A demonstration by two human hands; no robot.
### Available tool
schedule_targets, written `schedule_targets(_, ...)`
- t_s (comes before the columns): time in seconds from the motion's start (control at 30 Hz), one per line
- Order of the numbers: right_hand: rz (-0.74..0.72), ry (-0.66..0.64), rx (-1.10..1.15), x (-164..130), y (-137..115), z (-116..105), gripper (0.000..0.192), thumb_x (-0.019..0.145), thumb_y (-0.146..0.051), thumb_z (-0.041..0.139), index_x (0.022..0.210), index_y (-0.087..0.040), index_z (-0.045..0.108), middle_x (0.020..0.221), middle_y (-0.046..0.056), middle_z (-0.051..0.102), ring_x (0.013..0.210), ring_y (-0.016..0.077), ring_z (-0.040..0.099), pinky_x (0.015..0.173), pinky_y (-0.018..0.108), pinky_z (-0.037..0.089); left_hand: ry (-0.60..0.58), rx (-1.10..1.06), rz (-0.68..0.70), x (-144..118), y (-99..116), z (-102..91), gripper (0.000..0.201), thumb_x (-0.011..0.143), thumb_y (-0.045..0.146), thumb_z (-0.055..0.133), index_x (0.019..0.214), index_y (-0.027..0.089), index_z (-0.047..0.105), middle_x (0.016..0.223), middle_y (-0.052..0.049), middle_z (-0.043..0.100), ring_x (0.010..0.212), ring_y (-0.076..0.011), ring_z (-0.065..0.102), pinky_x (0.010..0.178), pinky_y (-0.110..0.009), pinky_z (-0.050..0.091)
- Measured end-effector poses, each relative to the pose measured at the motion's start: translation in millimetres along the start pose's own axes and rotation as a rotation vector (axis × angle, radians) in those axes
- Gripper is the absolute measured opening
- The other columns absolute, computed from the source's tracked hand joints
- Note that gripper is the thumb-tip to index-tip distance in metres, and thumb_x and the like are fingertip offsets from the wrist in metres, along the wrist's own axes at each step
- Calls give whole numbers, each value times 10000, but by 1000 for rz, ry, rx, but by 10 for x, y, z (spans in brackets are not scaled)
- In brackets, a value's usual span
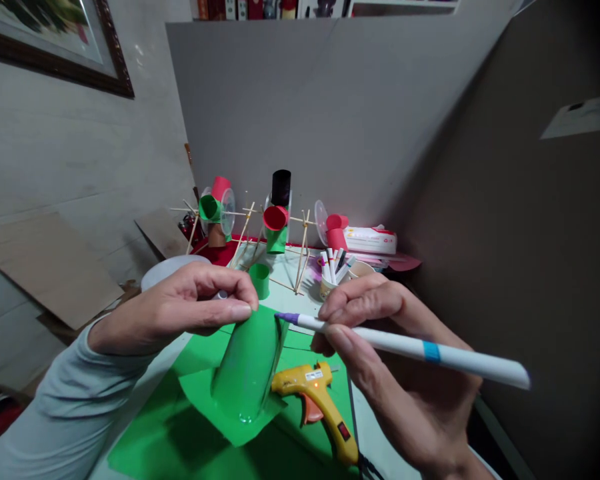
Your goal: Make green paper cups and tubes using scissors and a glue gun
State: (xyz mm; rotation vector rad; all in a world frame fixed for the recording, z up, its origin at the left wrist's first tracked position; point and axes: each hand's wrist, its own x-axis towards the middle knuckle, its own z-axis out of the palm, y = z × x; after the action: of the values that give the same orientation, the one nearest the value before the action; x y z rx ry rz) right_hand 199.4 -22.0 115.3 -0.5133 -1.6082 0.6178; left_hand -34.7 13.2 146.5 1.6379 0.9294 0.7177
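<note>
My left hand (200,297) pinches the upper edge of a green paper piece (247,367), which is curved into a tube with a wider sheet at its lower end. A glossy spot shows near the bottom of the tube. In my right hand (385,353) is a white marker (400,343) with a purple tip and a blue band. Its tip meets or nearly meets the tube's right upper edge. Just right of the paper lies a yellow hot glue gun (320,407) with an orange trigger and a lit orange light.
Behind stands a stick frame (300,260) carrying red, green and black paper tubes (276,218) and clear round discs. A small green ring (259,280), a cup of markers (327,287) and a white-red packet (373,240) are nearby. Green sheets (150,440) cover the front of the table.
</note>
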Motion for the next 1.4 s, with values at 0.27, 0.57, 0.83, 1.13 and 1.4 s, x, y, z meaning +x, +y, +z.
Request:
schedule_targets(0.27,-18,38,-33,3,-43,9,198,835,-27,668,900,-214,667,868,20,651,740,168,660,655,337,594,-45,-2,6,10,-47,-58,276,849,436,699,746,186,644,569,55,333,505,-84,230,456,-264,129)
schedule_targets(0.57,-9,191,47,21,-121,27,176,859,-71,638,840,-234,700,822,34,643,730,194,662,580,326,569,10,-149,-19,-3,-56,-55,247,805,402,728,746,175,649,573,53,336,514,-84,217,459,-253,137)
schedule_targets(0.83,-2,113,9,3,-98,77,159,837,-61,664,844,-219,685,829,10,659,710,164,679,666,341,588,-15,-161,-2,5,-47,-44,242,815,380,722,739,164,646,555,63,328,492,-69,216,445,-227,145)
schedule_targets(1.13,-15,102,19,31,-96,77,163,824,-55,672,854,-213,691,827,15,667,721,172,672,665,345,590,-99,-146,27,30,-77,-75,235,841,387,722,762,174,659,555,59,343,478,-69,229,424,-221,147)
schedule_targets(1.4,-7,54,-30,12,-96,43,154,831,-49,667,850,-202,668,835,8,664,752,148,646,669,303,583,-76,-167,19,17,-58,-53,236,835,395,726,754,182,668,566,58,338,494,-71,221,435,-225,144)
